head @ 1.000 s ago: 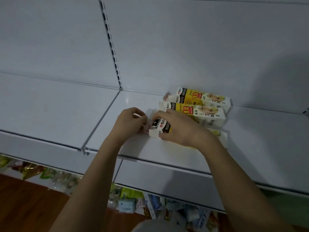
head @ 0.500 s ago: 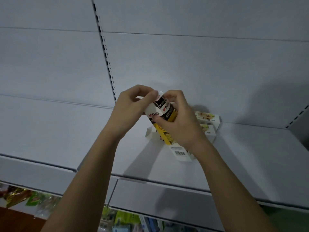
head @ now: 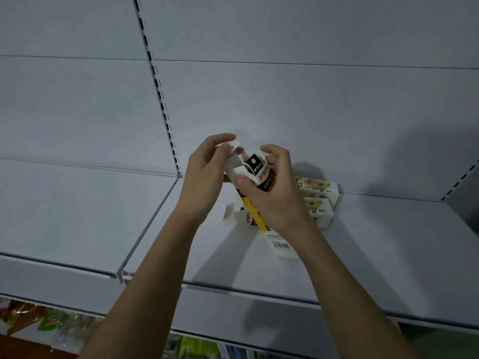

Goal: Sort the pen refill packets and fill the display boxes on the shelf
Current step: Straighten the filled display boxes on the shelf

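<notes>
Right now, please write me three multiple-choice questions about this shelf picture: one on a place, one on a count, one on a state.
1. Where do the closed boxes lie?
A. on the shelf, right of the hands
B. on the floor
C. on a higher shelf

2. How many hands hold the raised box?
A. none
B. one
C. two

3. What state is the raised box's top in?
A. taped shut
B. flaps open
C. crushed flat

Answers: 1 A, they rest by the back panel; 2 C, the left hand pinches a flap and the right hand grips the body; 3 B, white flaps stand apart.
</notes>
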Tool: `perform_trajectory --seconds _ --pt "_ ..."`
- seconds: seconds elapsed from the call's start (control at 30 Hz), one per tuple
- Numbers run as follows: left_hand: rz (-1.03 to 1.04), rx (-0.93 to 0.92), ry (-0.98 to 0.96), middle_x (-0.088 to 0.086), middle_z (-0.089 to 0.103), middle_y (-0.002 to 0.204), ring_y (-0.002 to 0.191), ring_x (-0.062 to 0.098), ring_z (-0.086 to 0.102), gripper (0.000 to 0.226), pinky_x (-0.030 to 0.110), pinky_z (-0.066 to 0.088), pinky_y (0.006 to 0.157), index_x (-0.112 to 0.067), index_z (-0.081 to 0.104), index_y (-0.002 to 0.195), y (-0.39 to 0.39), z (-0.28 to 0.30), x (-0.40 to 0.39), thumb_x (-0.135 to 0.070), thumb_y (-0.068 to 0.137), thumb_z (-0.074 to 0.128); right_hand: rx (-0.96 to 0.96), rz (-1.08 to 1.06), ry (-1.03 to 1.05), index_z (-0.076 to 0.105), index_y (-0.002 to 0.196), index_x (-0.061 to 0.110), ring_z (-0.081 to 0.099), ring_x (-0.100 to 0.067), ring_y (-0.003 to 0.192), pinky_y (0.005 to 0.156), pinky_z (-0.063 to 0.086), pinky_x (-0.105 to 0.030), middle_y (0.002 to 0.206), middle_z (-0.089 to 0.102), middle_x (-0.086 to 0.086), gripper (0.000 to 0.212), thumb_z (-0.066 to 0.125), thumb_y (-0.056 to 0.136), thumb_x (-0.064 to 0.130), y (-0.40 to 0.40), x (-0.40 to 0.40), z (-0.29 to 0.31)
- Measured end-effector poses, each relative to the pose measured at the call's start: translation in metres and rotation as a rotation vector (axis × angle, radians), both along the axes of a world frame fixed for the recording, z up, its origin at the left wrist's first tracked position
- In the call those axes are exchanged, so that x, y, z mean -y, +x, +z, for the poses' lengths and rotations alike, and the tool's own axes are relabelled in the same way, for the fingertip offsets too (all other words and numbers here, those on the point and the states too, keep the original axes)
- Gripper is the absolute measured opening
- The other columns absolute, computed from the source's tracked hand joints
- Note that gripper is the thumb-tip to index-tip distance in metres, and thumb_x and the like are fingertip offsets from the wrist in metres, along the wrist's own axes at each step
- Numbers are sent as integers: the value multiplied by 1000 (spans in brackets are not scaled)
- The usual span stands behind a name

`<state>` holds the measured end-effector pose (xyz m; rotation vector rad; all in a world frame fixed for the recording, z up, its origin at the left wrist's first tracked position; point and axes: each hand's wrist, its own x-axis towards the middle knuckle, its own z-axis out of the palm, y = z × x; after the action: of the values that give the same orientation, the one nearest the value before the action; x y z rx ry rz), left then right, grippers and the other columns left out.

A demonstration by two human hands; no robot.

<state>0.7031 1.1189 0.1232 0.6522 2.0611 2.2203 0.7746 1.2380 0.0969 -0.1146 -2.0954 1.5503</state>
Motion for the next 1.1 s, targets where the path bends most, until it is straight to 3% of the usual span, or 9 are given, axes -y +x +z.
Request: perform_trajectory --seconds 0.13,0.27,0.33,0.5,0.6,0.7,0.83,1.03,1.1 --pt "-11 -30 9 5 70 108 100 16 67 27 28 57 67 -15 63 120 2 0 -4 -15 103 42 -19 -70 -60 58 110 32 64 -7 91 74 56 -26 103 64 8 25 68 87 33 -7 2 4" --pt "-31 -49 17 5 69 112 102 17 67 22 32 58 72 -15 63 117 2 -2 -8 -16 102 48 -70 -88 -14 61 90 26 59 -7 83 67 49 -16 96 57 4 4 63 89 23 -7 1 5" --pt "-22 -88 -1 3 69 109 98 20 67 19 35 57 75 -16 65 114 4 -3 -10 -17 101 51 -86 -90 -1 60 91 25 58 -7 82 67 47 -16 96 56 4 5 61 91 21 -7 0 4" --pt "-17 -98 46 5 70 106 94 27 67 18 29 56 72 -14 64 113 6 -4 -15 -13 101 51 -148 -27 5 48 121 39 62 -12 102 81 55 -28 110 59 12 33 59 95 21 -5 -3 2" --pt "-16 -87 67 5 70 108 98 24 67 18 31 57 72 -12 63 113 5 -4 -18 -13 101 49 -164 -85 46 57 109 27 59 -9 99 81 51 -23 104 59 14 17 60 94 19 -5 -5 0" --pt "-8 -81 78 2 68 108 105 19 67 19 33 58 74 -10 63 113 4 -5 -21 -12 102 49 -181 -156 108 62 95 16 56 -11 84 70 44 -19 95 57 5 4 62 94 20 -7 -8 -4" --pt "-1 -88 78 2 69 109 104 20 67 18 34 58 74 -10 63 113 5 -4 -26 -13 102 48 -212 -176 143 62 96 15 57 -11 86 71 45 -18 97 56 6 11 57 97 25 -6 -11 -5" --pt "9 -102 86 3 70 109 103 17 67 19 35 58 76 -12 63 111 7 -5 -31 -15 103 47 -195 -161 10 55 106 21 63 -15 89 74 55 -35 96 61 5 16 63 95 29 -2 -14 -4" --pt "15 -108 88 1 70 108 103 17 67 19 34 58 77 -12 63 111 7 -5 -31 -15 103 46 -200 -169 28 58 102 20 62 -13 91 77 54 -33 97 62 5 15 63 93 30 -2 -14 -6"
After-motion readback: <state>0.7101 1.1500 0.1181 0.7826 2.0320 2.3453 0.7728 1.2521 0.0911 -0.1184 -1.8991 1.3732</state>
